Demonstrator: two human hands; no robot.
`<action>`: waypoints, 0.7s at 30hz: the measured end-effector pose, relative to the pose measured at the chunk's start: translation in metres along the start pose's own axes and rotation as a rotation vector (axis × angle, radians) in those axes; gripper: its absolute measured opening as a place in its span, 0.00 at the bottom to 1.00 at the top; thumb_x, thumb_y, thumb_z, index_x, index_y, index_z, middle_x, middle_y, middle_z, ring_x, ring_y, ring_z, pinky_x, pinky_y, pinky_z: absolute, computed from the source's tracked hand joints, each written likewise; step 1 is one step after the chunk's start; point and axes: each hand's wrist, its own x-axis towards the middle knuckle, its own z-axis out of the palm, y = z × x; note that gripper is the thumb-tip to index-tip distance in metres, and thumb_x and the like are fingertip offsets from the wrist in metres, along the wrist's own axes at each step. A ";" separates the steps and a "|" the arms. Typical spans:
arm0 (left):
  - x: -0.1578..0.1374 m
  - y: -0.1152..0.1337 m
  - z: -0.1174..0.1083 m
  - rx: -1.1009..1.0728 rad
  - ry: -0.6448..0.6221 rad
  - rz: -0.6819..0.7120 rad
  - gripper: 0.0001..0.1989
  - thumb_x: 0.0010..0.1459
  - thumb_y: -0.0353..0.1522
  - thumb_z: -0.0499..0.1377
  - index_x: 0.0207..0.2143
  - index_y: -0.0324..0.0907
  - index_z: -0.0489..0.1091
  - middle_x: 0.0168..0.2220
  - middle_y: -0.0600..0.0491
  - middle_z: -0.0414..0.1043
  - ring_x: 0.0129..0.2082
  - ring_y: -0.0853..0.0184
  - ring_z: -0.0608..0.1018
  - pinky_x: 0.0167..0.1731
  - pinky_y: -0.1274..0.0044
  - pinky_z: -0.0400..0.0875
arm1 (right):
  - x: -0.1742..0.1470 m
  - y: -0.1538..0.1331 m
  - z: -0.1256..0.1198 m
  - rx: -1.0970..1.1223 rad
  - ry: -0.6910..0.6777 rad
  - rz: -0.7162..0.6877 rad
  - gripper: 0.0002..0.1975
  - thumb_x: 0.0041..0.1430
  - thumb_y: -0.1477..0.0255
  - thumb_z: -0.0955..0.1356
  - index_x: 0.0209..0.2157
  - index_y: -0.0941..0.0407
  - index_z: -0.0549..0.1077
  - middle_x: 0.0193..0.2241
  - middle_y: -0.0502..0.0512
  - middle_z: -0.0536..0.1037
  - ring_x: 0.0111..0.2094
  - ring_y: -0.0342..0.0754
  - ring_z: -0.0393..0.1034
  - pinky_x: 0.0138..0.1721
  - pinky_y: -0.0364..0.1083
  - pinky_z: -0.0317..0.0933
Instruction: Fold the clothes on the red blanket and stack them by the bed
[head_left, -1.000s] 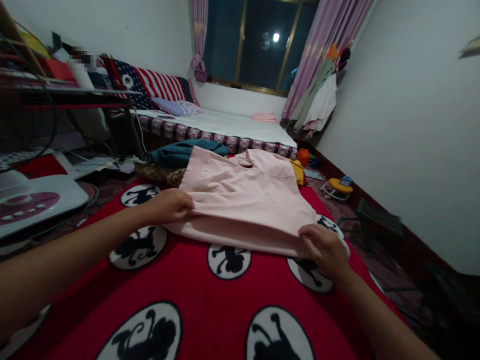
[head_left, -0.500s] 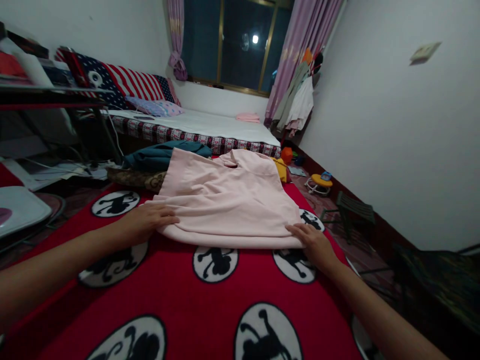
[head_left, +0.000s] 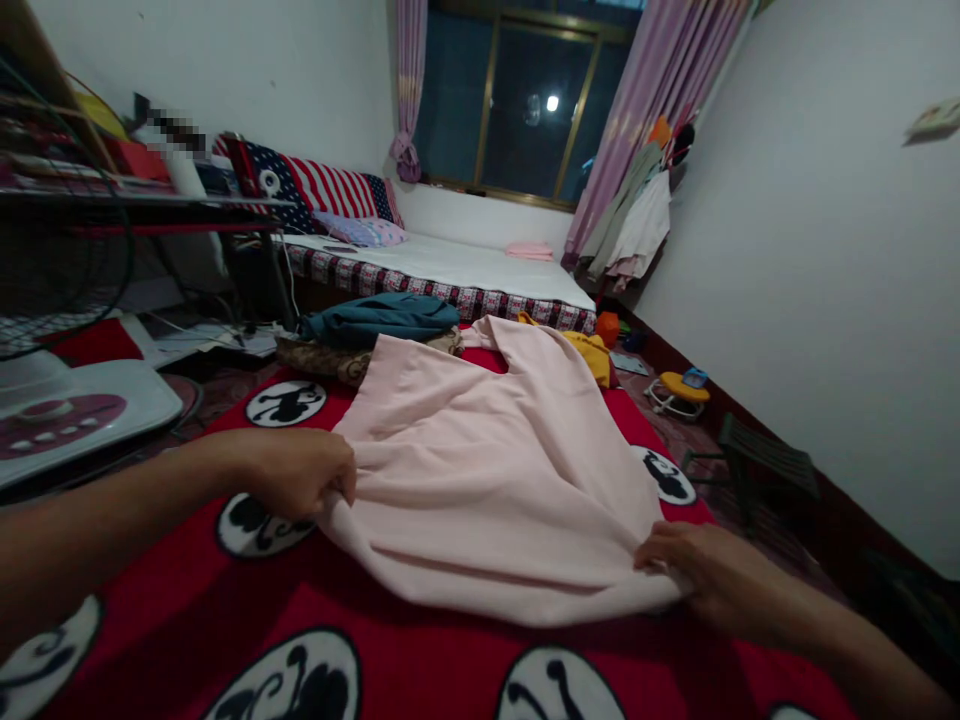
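A pale pink garment lies spread over a red blanket printed with dark figures in white circles. My left hand is closed on the garment's near left corner. At the near right corner, my right hand pinches the cloth between thumb and fingers. Between the two hands the near edge sags in a loose curve, with soft folds running across the fabric. The far part of the garment has a gap where red blanket shows through. Whether it is a shirt or something else I cannot tell.
Behind the garment lie a teal cloth, a brown patterned cloth and a yellow cloth. A bed stands under the window. On the right are a yellow stool and a dark folding stool; a cluttered desk is left.
Both hands have gone from resting nearly flat on the garment to gripping its near corners. The cloth has been drawn toward me and its near edge lifted. The camera view has shifted left.
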 end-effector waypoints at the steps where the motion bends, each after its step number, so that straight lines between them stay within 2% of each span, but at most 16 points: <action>1: 0.004 0.005 -0.008 -0.043 -0.084 0.010 0.13 0.43 0.28 0.60 0.32 0.46 0.80 0.25 0.56 0.78 0.26 0.65 0.78 0.26 0.80 0.68 | 0.001 -0.005 -0.010 0.043 -0.045 -0.009 0.18 0.52 0.74 0.66 0.44 0.46 0.78 0.41 0.55 0.79 0.41 0.52 0.74 0.43 0.47 0.65; 3: 0.018 0.016 -0.022 -0.102 -0.128 0.022 0.17 0.48 0.34 0.62 0.42 0.45 0.79 0.34 0.52 0.80 0.32 0.63 0.79 0.31 0.79 0.70 | 0.012 -0.016 -0.030 0.141 -0.075 -0.066 0.23 0.53 0.66 0.70 0.52 0.46 0.74 0.51 0.57 0.75 0.50 0.55 0.71 0.50 0.49 0.64; 5: 0.044 0.028 -0.026 -0.106 0.026 0.032 0.20 0.51 0.38 0.62 0.47 0.43 0.76 0.43 0.49 0.79 0.40 0.60 0.80 0.39 0.77 0.71 | 0.038 -0.031 -0.041 0.232 -0.009 -0.156 0.28 0.54 0.59 0.70 0.57 0.47 0.70 0.59 0.57 0.69 0.58 0.56 0.64 0.58 0.51 0.58; 7: 0.081 0.040 -0.015 -0.097 0.200 0.076 0.21 0.57 0.38 0.58 0.52 0.41 0.73 0.50 0.46 0.75 0.48 0.59 0.77 0.48 0.73 0.68 | 0.076 -0.045 -0.035 0.276 0.143 -0.191 0.30 0.57 0.56 0.68 0.59 0.49 0.67 0.61 0.58 0.65 0.61 0.55 0.59 0.61 0.52 0.54; 9: 0.121 0.048 0.005 -0.065 0.340 0.097 0.24 0.60 0.40 0.56 0.57 0.40 0.68 0.56 0.43 0.70 0.55 0.56 0.72 0.55 0.69 0.64 | 0.117 -0.056 -0.018 0.214 0.262 -0.094 0.29 0.59 0.57 0.65 0.59 0.55 0.67 0.62 0.63 0.63 0.61 0.56 0.59 0.61 0.54 0.53; 11: 0.159 0.050 0.028 -0.039 0.479 0.028 0.25 0.62 0.40 0.54 0.60 0.41 0.64 0.60 0.41 0.64 0.59 0.54 0.68 0.57 0.64 0.62 | 0.152 -0.058 -0.001 0.126 0.225 -0.069 0.26 0.57 0.59 0.67 0.54 0.57 0.72 0.58 0.65 0.69 0.57 0.57 0.64 0.56 0.52 0.58; 13: 0.189 0.048 0.047 -0.032 0.564 -0.085 0.26 0.63 0.41 0.52 0.61 0.41 0.63 0.65 0.41 0.57 0.64 0.52 0.61 0.60 0.61 0.58 | 0.178 -0.052 0.005 0.084 0.188 -0.049 0.19 0.59 0.59 0.65 0.43 0.56 0.79 0.46 0.62 0.78 0.47 0.54 0.72 0.47 0.48 0.63; 15: 0.207 0.044 0.060 -0.032 0.625 -0.157 0.27 0.64 0.42 0.51 0.61 0.40 0.62 0.67 0.41 0.51 0.66 0.52 0.56 0.62 0.59 0.53 | 0.198 -0.038 -0.003 0.132 0.200 0.012 0.20 0.61 0.57 0.63 0.30 0.56 0.80 0.30 0.57 0.81 0.34 0.49 0.74 0.37 0.44 0.63; 17: 0.215 0.041 0.067 -0.036 0.667 -0.174 0.27 0.64 0.43 0.50 0.62 0.41 0.61 0.68 0.42 0.49 0.67 0.53 0.54 0.63 0.59 0.50 | 0.218 -0.017 -0.020 0.252 0.313 0.105 0.18 0.57 0.60 0.66 0.23 0.57 0.78 0.22 0.54 0.78 0.27 0.46 0.72 0.33 0.42 0.62; 19: 0.217 0.039 0.070 -0.048 0.682 -0.178 0.26 0.64 0.42 0.50 0.62 0.42 0.62 0.67 0.42 0.50 0.67 0.53 0.55 0.63 0.59 0.50 | 0.242 0.006 -0.041 0.354 0.494 0.188 0.10 0.53 0.66 0.68 0.26 0.58 0.79 0.24 0.54 0.79 0.28 0.46 0.73 0.34 0.42 0.63; 21: 0.215 0.040 0.070 -0.061 0.684 -0.184 0.26 0.64 0.42 0.50 0.62 0.42 0.62 0.67 0.43 0.51 0.67 0.54 0.55 0.63 0.60 0.50 | 0.270 0.028 -0.061 0.395 0.653 0.271 0.10 0.50 0.71 0.68 0.33 0.59 0.80 0.31 0.56 0.80 0.31 0.47 0.74 0.37 0.44 0.66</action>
